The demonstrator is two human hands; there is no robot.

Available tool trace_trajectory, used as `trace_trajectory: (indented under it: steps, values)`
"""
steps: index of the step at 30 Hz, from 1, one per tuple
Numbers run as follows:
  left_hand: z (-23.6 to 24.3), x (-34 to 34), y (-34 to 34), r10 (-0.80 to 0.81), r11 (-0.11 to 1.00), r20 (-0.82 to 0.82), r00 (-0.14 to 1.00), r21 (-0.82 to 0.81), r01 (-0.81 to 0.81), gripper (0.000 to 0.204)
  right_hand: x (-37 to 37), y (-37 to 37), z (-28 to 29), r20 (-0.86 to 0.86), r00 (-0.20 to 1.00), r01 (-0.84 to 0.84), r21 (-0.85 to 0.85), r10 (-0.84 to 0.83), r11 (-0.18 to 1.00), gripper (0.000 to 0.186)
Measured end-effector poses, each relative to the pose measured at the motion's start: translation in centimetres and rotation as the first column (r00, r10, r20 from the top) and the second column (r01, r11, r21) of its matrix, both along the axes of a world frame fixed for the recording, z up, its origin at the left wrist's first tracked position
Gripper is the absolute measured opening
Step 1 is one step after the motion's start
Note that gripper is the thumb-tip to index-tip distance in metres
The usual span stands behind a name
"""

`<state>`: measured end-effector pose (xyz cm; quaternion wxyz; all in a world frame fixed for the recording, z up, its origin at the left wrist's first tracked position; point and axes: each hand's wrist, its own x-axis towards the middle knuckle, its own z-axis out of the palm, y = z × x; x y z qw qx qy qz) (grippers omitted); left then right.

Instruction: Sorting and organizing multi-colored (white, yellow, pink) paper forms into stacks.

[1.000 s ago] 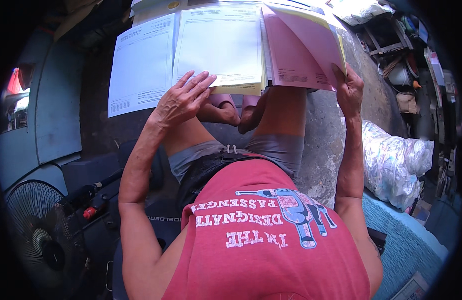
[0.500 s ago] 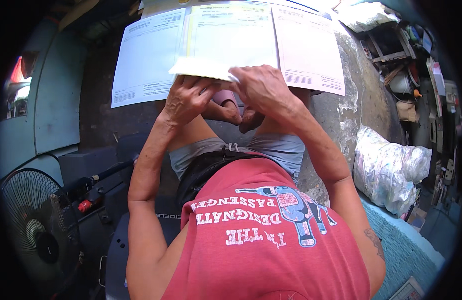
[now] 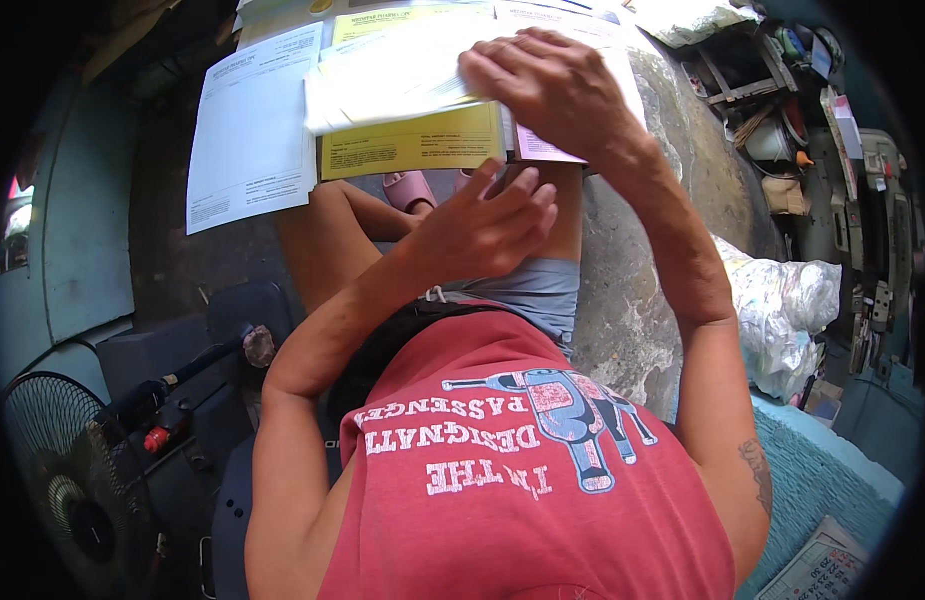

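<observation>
Three kinds of printed forms lie side by side before me: white forms (image 3: 250,140) at left, yellow forms (image 3: 412,150) in the middle, and pink forms (image 3: 545,146) at right. My right hand (image 3: 562,95) grips the right end of a white sheet (image 3: 387,85), blurred by motion, tilted above the yellow forms. Whether it is a single sheet cannot be told. The raised hand and sheet hide parts of the yellow and pink forms. My left hand (image 3: 490,225) hovers over my lap, below the near edge of the yellow forms, fingers apart and holding nothing.
A black fan (image 3: 87,490) stands at lower left beside dark machine parts. To the right are a stuffed clear plastic bag (image 3: 782,310), a turquoise ledge (image 3: 832,480) with a printed calendar sheet (image 3: 817,565), and a cluttered shelf. My knees sit beneath the forms' near edge.
Both hands held the white sheet at the near edge. Now the left has let go and come back toward my lap, while the right has lifted the sheet up and away over the yellow forms.
</observation>
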<state>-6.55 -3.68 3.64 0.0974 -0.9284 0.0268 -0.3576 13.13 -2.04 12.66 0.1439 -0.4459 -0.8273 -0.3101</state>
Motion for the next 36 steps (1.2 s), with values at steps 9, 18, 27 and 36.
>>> trace_trajectory:
  steps: [9, 18, 27, 36]
  values:
    - [-4.2, 7.5, 1.0, 0.206, 0.974, -0.229, 0.951, -0.04, -0.221, 0.04, 10.8, -6.9, -3.2, -0.011, 0.886, 0.442, -0.284, -0.464, 0.851, 0.021]
    - [-3.4, 7.7, 1.9, 0.028, 0.982, -0.016, 0.999, -0.184, -0.03, 0.019, 8.3, -14.9, -6.4, -0.165, 0.852, 0.402, -0.4, -0.497, 0.823, 0.025]
    - [-1.8, -4.6, 4.6, 0.244, 0.927, 0.051, 0.968, -0.305, -0.217, 0.037, 7.8, -14.4, -7.6, -0.153, 0.845, 0.454, -0.299, -0.512, 0.839, 0.033]
    - [-0.9, -24.8, 11.4, 0.726, 0.625, -0.401, 0.558, 0.046, -0.78, 0.055, 7.6, -14.5, -7.0, -0.15, 0.862, 0.385, -0.43, -0.485, 0.817, 0.046]
